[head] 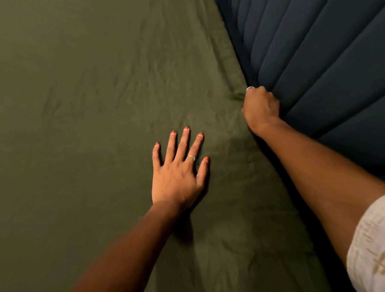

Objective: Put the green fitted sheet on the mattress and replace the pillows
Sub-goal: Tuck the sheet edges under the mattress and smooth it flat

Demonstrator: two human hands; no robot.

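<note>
Head view shows us leaning over the bed, and we take the dark blue headboard (331, 64) as our landmark. Our green fitted sheet (87, 91) covers the whole mattress top that we can see, with soft wrinkles, and its edge runs along the foot of the headboard in a long diagonal line, from the top of the view down toward the right. Our right hand (260, 107) is at this line, touching the headboard, with the fingers curled down into the gap; they seem to pinch the sheet edge there, but the fingertips are hidden, so we judge this only from the small folds that gather beside the hand. Our left hand (179, 168) lies flat on the sheet, fingers straight and a little spread, holding nothing, well away from the headboard. So the edge that must go down lies directly under the right hand, which is the nearer one, and the tucking should probably follow along the seam. We see no pillows, so that part appears not yet done.
</note>
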